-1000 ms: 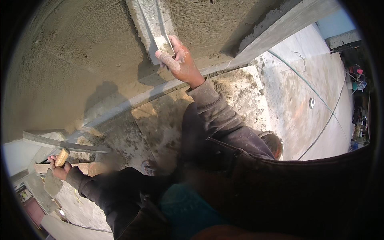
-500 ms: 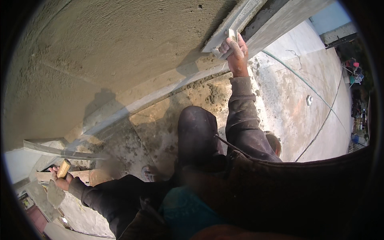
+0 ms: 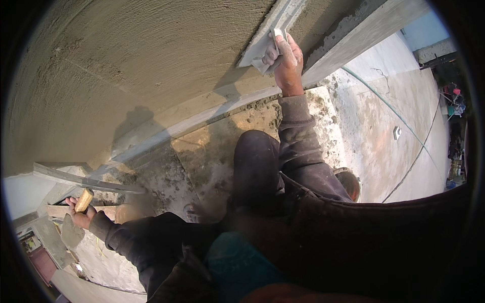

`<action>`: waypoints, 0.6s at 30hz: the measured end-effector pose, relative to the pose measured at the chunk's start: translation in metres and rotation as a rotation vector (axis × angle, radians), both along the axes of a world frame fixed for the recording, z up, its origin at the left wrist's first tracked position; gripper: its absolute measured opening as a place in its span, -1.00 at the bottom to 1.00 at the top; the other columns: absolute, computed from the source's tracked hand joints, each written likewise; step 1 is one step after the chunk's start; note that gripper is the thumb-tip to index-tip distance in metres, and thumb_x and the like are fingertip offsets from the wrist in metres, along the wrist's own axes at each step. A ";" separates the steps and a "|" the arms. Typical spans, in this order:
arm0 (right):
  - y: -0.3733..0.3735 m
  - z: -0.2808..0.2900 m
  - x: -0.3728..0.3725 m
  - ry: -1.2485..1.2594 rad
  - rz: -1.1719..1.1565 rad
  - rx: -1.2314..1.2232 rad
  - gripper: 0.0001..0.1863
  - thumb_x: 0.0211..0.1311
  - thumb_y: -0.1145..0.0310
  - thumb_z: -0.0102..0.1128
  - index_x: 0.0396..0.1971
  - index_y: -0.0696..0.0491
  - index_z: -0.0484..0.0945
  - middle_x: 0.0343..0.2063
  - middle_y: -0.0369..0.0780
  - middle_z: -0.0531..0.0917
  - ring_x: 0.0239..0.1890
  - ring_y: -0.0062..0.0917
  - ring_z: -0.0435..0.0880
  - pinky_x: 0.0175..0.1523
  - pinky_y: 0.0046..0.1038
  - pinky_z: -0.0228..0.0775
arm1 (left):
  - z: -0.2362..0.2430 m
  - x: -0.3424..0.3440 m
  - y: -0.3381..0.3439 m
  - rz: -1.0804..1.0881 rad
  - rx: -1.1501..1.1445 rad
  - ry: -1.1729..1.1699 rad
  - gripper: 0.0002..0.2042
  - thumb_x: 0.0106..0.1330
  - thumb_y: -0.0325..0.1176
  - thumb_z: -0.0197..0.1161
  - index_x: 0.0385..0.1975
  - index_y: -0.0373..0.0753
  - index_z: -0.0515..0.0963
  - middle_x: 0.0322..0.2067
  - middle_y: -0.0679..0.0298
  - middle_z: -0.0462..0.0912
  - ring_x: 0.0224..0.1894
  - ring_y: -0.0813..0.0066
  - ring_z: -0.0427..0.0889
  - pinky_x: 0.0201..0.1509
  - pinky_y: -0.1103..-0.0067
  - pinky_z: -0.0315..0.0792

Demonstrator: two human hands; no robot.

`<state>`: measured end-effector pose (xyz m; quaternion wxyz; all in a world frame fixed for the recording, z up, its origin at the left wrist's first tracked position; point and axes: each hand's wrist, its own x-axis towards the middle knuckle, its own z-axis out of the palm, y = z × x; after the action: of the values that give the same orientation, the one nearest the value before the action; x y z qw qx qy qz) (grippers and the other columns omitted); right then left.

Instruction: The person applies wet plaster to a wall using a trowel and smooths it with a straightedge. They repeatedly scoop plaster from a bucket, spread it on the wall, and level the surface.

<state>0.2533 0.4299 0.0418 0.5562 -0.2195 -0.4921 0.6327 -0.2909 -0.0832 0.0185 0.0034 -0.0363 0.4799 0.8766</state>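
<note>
My right hand (image 3: 288,68) grips the handle of a long, pale plastering float (image 3: 252,53), whose blade lies against the wet, grey-brown plastered wall (image 3: 126,55) near its edge at the upper middle. At the lower left my left hand (image 3: 81,214) is closed round the wooden handle of a trowel (image 3: 70,232), its mortar-coated blade pointing down. A long straightedge (image 3: 68,175) lies just above that hand, close to the wall's base. My bent knee is below the float.
A splattered board (image 3: 197,151) lies along the wall's foot. A bucket (image 3: 346,184) stands beside my right arm. A green hose (image 3: 379,98), a dark cable (image 3: 419,151) and a small white object (image 3: 397,133) lie on the concrete at right. Clutter (image 3: 454,101) fills the far right.
My right hand and the float moved right to the wall's edge, then slightly back left and up, with the float now tilted further. My left hand still holds the trowel at lower left.
</note>
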 end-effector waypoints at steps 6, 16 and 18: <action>-0.067 -0.001 -0.102 -0.244 0.120 0.082 -0.74 0.42 0.24 0.12 -0.20 0.17 0.49 -0.60 -0.26 0.53 -0.59 -0.63 0.46 -0.45 -0.51 0.34 | 0.002 0.010 -0.007 0.028 0.061 -0.006 -0.69 0.38 -0.55 0.14 0.10 -0.45 0.49 -0.08 0.10 0.61 -0.05 0.31 0.63 0.06 0.41 0.56; -0.127 -0.023 -0.194 -0.329 0.016 0.446 -0.45 0.37 0.18 0.21 0.16 0.26 0.35 -0.22 -0.06 0.60 -0.32 -0.42 0.59 -0.21 -0.37 0.46 | -0.004 -0.003 -0.017 -0.002 0.063 -0.002 -0.72 0.37 -0.55 0.17 0.05 -0.42 0.55 -0.13 0.12 0.64 -0.07 0.34 0.64 0.05 0.42 0.57; -0.099 -0.016 -0.161 -0.290 -0.016 0.503 -0.52 0.38 0.21 0.19 0.11 0.26 0.39 -0.26 -0.13 0.58 -0.40 -0.48 0.58 -0.26 -0.41 0.46 | -0.008 -0.012 -0.021 -0.034 0.086 0.007 -0.74 0.37 -0.55 0.16 0.03 -0.42 0.56 -0.18 0.13 0.65 -0.10 0.34 0.65 0.02 0.42 0.58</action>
<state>0.0922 0.3305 0.0255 0.5221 -0.1667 -0.7061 0.4484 -0.3034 -0.1041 0.0109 0.0183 -0.0250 0.4425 0.8962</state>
